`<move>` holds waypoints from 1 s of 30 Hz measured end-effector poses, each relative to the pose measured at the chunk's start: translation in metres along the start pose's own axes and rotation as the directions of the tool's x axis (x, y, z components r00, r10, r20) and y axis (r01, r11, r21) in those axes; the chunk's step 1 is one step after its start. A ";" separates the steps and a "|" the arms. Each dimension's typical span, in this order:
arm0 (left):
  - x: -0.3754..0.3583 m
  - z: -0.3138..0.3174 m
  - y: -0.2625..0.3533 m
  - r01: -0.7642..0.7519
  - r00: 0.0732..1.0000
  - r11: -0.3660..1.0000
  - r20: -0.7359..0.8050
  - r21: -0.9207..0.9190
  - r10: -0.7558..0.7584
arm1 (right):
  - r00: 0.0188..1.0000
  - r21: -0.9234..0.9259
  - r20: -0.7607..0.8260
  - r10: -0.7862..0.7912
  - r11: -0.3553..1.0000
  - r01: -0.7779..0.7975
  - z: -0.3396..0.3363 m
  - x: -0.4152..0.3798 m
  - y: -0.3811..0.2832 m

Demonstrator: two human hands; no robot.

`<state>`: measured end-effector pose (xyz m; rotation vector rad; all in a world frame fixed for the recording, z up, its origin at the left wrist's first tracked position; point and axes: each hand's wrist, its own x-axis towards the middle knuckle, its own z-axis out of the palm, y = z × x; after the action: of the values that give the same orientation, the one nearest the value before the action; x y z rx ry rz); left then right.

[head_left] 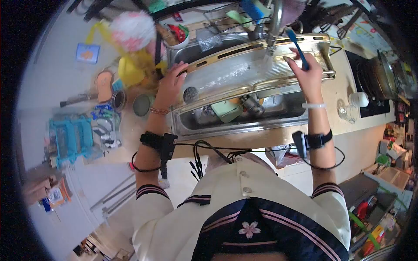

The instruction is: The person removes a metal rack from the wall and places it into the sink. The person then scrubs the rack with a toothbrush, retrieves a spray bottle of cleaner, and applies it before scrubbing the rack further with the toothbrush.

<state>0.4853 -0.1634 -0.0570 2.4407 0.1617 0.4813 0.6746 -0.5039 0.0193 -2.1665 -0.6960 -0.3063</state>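
A long metal rack (226,74) with slotted rims lies across the sink. At its left end my left hand (171,85) grips the corner, fingers over the rim and thumb hidden. My right hand (308,74) is closed around the handle of a slim blue brush (298,48), held above the right part of the rack with its head pointing up and away. Water from the faucet (275,26) falls onto the rack between my hands, near its ribbed right part.
Below the rack, the near sink basin (278,117) holds a pale green cutting board (227,110) and a perforated metal holder (252,105). A glass jar (347,113) and white container (359,99) stand right, by a pan (379,74) on the stove. Cables hang between my wrists.
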 end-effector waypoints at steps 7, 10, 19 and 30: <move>-0.083 -0.016 -0.007 0.241 0.941 0.966 -0.220 -0.095 -0.256 | 0.993 0.002 0.100 0.058 0.998 -0.058 0.055 0.024 0.000; -0.114 -0.001 -0.007 0.273 0.828 0.934 -0.437 -0.232 -0.351 | 0.988 -0.024 0.140 0.066 0.998 -0.064 0.059 0.028 -0.003; -0.173 0.047 -0.002 0.476 0.690 0.699 -0.266 -0.533 -0.673 | 0.994 0.033 0.103 -0.036 0.999 0.032 0.064 0.027 0.008; -0.095 0.054 0.050 0.058 0.977 0.993 -0.210 0.100 -0.035 | 0.958 -0.043 0.226 -0.179 0.980 0.194 0.058 0.030 0.023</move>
<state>0.4182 -0.2557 -0.0943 2.4789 0.3396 0.7238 0.7114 -0.4595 -0.0189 -2.2210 -1.0329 -0.1888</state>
